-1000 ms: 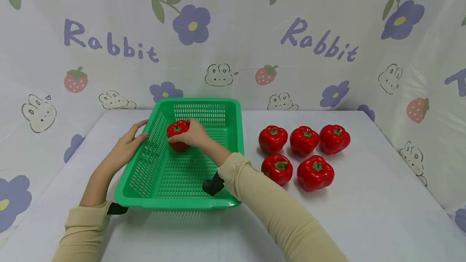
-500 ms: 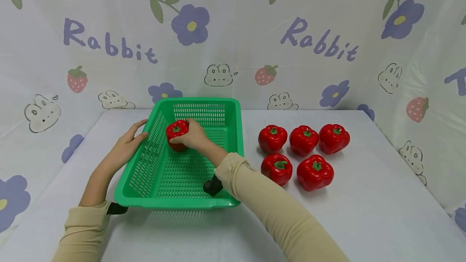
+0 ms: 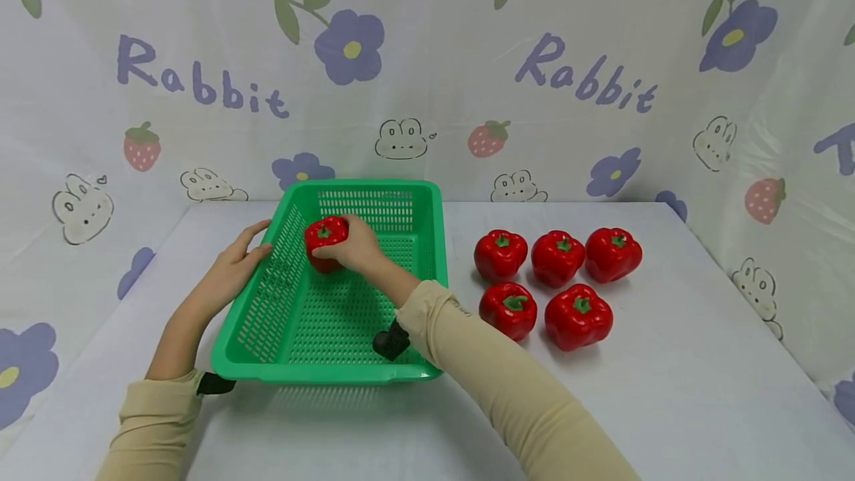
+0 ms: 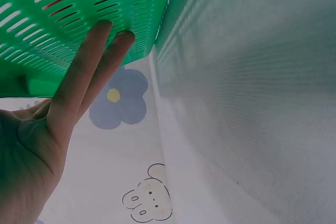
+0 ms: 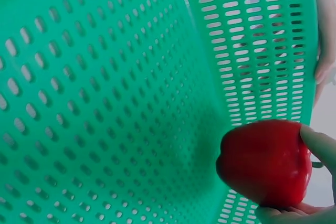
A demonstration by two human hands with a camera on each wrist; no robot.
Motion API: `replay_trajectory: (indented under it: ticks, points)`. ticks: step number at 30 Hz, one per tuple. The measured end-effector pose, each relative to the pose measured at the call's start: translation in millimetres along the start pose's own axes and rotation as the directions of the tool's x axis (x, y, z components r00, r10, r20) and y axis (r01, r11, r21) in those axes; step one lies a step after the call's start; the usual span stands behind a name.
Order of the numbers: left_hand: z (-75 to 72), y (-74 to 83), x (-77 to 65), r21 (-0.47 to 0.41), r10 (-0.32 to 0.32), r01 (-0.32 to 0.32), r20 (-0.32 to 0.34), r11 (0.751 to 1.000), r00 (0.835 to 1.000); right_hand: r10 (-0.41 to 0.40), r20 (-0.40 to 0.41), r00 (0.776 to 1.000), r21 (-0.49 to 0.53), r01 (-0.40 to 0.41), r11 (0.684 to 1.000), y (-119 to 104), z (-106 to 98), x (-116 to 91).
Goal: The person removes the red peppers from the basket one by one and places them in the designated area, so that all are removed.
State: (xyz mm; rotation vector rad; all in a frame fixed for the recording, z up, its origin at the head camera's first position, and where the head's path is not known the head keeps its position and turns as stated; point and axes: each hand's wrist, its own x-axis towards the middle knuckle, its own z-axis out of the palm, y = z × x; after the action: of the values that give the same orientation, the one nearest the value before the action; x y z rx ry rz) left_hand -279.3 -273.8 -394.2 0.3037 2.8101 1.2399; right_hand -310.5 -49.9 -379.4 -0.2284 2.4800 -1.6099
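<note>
In the head view, my right hand (image 3: pixel 357 247) grips a red bell pepper (image 3: pixel 323 243) with a green stem, inside the green plastic basket (image 3: pixel 350 372) near its left wall. In the right wrist view, thumb and fingers pinch the bell pepper (image 5: pixel 265 161) by its stem end, and a shadow falls on the basket floor below it. My left hand (image 3: pixel 234 269) rests against the basket's left side, touching the rim. Straight fingers (image 4: pixel 84 64) press on the outside of the slotted wall in the left wrist view.
Several more red bell peppers (image 3: pixel 578 318) stand on the white tabletop (image 3: pixel 681 362) to the right of the basket. A printed cloth (image 3: pixel 427 58) with flowers and rabbits hangs behind the table. Dark wrist devices (image 3: pixel 390 341) sit at both cuffs.
The right hand and its bell pepper have shifted slightly upward in the head view. The left hand, basket and other peppers stay in place.
</note>
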Motion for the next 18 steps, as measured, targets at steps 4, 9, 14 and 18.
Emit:
replay_trajectory:
  ticks: [4,9,14,18]
  points:
    - [0.4,-1.1,0.5,0.001,0.004,-0.004,-0.004,1.0,1.0,-0.024,-0.007,1.0,-0.01,0.024,1.0,-5,-2,-2]
    - [1.1,-2.2,0.7,-0.003,0.011,-0.011,0.0,1.0,1.0,-0.048,-0.012,0.999,-0.002,0.048,0.999,-12,-4,-6]
    - [0.3,-1.8,0.5,0.0,0.012,-0.012,-0.001,1.0,1.0,-0.055,-0.027,0.998,-0.005,0.055,0.998,-15,-6,-10]
    - [0.1,-1.1,0.8,0.001,0.015,-0.015,-0.003,1.0,1.0,-0.072,-0.032,0.997,0.018,0.073,0.997,-18,-9,-13]
